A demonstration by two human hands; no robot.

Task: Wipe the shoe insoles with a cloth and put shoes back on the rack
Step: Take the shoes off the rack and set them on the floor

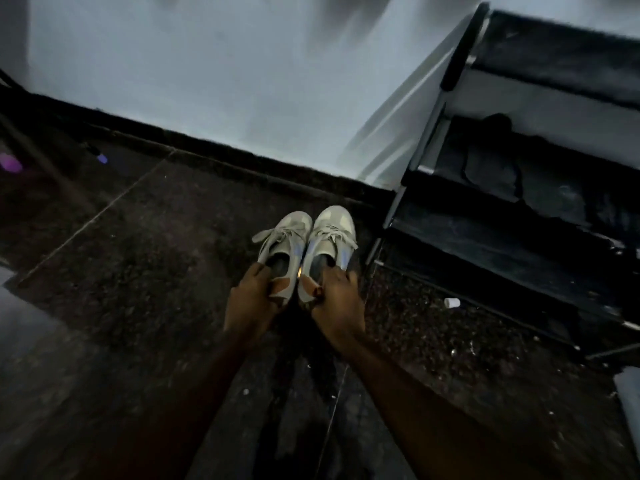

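Observation:
Two pale grey lace-up sneakers lie side by side over the dark speckled floor, toes pointing toward the wall. My left hand [252,294] grips the heel of the left sneaker [285,242], fingers curled over its collar. My right hand [337,299] grips the heel of the right sneaker [330,237] the same way. Both dark insoles show inside the openings. The black shoe rack [519,220] stands just to the right of the shoes, its shelves tilted in view. No cloth is visible.
A pale wall [225,81] with a dark skirting runs behind the shoes. A small white cap-like object [452,302] lies on the floor beside the rack. A purple object [10,162] sits at the far left. Dark items rest on the rack's middle shelf.

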